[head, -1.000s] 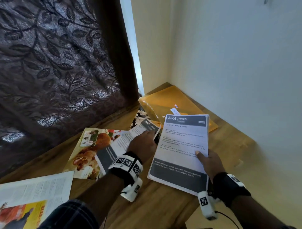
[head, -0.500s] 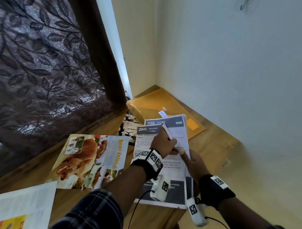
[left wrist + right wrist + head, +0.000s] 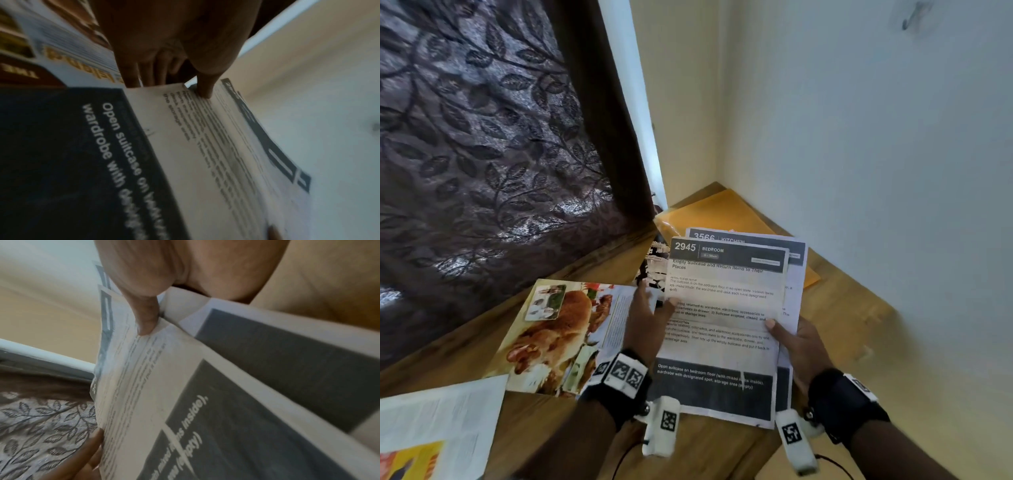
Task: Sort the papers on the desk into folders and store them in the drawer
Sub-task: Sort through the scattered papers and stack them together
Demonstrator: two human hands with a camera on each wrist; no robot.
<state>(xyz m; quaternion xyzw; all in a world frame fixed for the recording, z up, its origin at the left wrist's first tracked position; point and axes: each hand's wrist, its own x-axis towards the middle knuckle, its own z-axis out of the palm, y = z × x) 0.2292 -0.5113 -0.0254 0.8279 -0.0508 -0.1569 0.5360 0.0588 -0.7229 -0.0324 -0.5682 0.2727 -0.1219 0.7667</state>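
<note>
Magazine spread with brown-animal photo lies lower left on wooden desk. Left hand, centre frame, pinches left edge of white printed sheet headed "2945 BEDROOM", thumb on top, fingers beneath. That sheet overlaps white "3566 KITCHEN" sheet. Right hand grips both at right edge, thumb on top. Orange folder behind, in corner.
</note>
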